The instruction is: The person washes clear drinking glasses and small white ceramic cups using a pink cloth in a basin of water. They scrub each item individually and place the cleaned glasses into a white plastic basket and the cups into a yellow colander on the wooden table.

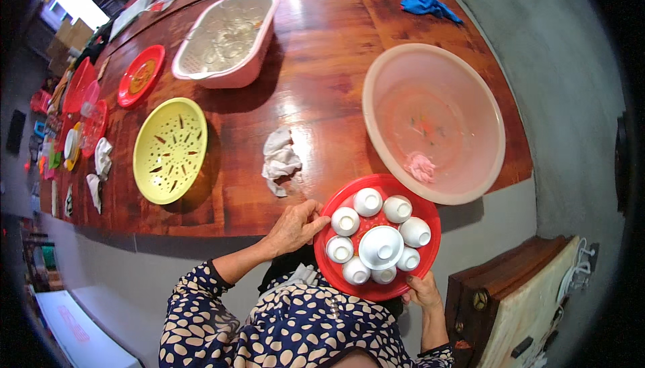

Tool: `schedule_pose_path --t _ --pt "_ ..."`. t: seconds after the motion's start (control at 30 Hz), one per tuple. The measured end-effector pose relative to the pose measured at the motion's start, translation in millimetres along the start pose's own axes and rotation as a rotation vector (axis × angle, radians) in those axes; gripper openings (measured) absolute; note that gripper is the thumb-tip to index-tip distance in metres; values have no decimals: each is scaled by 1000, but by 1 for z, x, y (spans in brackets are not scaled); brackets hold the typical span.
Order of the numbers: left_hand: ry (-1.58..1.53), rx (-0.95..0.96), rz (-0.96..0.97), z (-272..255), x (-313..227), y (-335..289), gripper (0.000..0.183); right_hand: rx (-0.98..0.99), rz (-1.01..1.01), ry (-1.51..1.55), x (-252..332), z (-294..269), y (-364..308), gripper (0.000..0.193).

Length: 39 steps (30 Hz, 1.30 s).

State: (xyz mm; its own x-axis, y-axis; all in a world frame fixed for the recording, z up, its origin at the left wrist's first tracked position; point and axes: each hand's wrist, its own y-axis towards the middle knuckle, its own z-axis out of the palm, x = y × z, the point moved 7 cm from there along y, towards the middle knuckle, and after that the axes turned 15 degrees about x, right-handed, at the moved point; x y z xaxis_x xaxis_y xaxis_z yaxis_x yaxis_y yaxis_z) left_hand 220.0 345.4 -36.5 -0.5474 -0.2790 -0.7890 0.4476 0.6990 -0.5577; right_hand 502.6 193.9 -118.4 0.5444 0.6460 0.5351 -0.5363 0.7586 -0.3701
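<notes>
A round red tray (378,180) is held in front of my body at the table's near edge. On it, several small white cups (346,221) lie upside down in a ring around a larger white bowl (373,240), also upside down. My left hand (295,227) grips the tray's left rim with its fingers. At the lower right rim, my right hand (424,292) is closed on the tray, its fingertips partly hidden underneath. Just beyond the tray stands a wide pale pink basin (457,109) with a pink scrunched cloth or scrubber (421,166) inside.
A crumpled white cloth (279,156) and a yellow colander (193,133) lie on the wooden table (322,46). Farther off are a pink basket (232,76) of clear glassware, a red plate (158,59) and a blue cloth (430,7). A brown wooden cabinet (494,284) stands at right.
</notes>
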Motion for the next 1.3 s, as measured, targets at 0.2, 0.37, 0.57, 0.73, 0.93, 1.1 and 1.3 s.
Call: schedule_pose_path --t 0.2,0.37,0.57,0.73,0.93,1.1,1.3 --pt "-64 -170 -24 -49 22 -21 17 -36 147 -68 5 36 54 25" --pt "-85 -292 15 -80 31 -34 15 -86 103 -104 12 58 78 24" --pt "-198 -423 40 -107 44 -43 16 -217 -94 -283 37 86 104 42" --pt "-219 -504 15 -126 53 -47 14 -174 -135 -367 51 93 135 47" --pt "-302 -569 80 -136 57 -53 14 -195 -196 -456 72 101 169 47" --pt "-234 -644 139 -138 52 -53 13 -226 -257 -446 72 93 182 48" --pt "-10 -726 69 -144 47 -56 19 -359 -412 -1134 98 124 163 57"
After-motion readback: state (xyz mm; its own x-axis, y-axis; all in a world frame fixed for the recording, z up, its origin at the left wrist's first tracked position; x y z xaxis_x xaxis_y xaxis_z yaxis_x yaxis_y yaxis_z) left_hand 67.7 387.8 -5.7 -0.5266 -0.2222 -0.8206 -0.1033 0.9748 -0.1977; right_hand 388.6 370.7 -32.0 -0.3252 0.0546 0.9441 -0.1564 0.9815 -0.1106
